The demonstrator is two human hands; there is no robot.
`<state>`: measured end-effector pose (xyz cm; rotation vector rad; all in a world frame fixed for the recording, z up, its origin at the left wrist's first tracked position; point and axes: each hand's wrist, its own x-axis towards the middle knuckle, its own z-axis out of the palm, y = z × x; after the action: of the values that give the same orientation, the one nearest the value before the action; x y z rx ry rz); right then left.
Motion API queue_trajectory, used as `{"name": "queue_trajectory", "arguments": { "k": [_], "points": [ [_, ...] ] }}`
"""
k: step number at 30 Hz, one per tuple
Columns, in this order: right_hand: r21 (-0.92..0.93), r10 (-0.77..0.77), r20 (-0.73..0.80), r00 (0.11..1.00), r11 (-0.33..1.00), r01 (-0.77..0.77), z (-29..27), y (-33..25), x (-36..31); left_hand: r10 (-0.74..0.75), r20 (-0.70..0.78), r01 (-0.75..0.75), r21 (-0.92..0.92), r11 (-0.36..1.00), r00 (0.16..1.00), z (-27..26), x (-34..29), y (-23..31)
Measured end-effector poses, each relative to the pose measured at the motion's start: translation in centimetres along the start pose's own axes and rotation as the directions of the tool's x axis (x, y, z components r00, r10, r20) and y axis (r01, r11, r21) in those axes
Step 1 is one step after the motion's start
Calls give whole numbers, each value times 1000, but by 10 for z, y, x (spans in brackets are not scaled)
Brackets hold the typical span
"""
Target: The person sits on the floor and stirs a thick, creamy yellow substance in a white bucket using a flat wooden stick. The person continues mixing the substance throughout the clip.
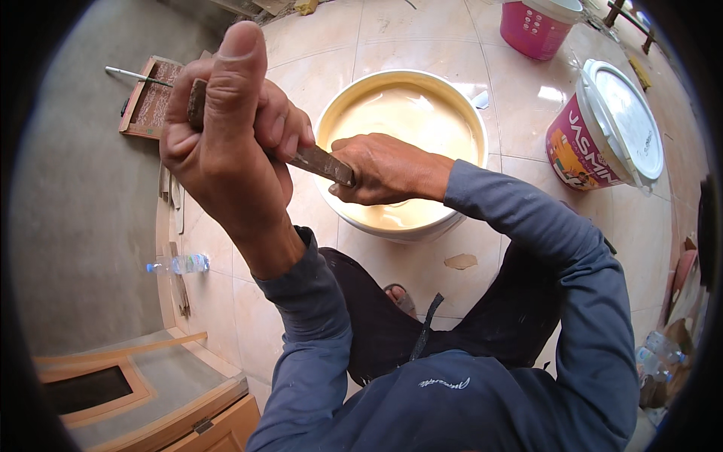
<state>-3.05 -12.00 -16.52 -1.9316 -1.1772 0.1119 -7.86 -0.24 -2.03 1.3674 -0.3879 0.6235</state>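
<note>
A flat, paint-smeared wooden stick point(319, 161) slants across the near left of a round white bucket point(323, 128). My left hand point(226, 124) is wrapped round its upper end, thumb pointing up, well above the floor. Lower down, over the bucket, my right hand point(388, 169) has its fingers closed on the stick's other visible part. Pale yellow paint point(440, 124), glossy and faintly swirled, fills much of the bucket. Whether the stick reaches into the paint is hidden behind my right hand.
Right of the bucket stand a lidded pink-purple pail point(580, 143) and, farther back, another pink pail point(535, 30). A plastic bottle point(188, 264) lies by the left wall. A wooden cabinet point(173, 414) is at lower left. Beyond my left hand sits a shallow box point(151, 102).
</note>
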Motion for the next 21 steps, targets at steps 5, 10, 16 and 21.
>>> {"name": "queue_trajectory", "arguments": {
  "k": [5,10,16,21],
  "points": [
    [-45,-75,-209,975,997,67,-2,27,17,61,88,-69,93,993,994,7,1,-27],
    [-232,-12,-307,952,971,-63,-27,54,15,72,180,-32,-214,976,981,9,33,-59],
    [-203,170,-295,940,951,-235,-60,51,-17,-101,289,182,-269,946,952,34,63,-77],
    [-143,226,-112,968,960,-240,-54,21,-33,-205,161,232,-170,958,966,26,43,-58]
  ]
}}
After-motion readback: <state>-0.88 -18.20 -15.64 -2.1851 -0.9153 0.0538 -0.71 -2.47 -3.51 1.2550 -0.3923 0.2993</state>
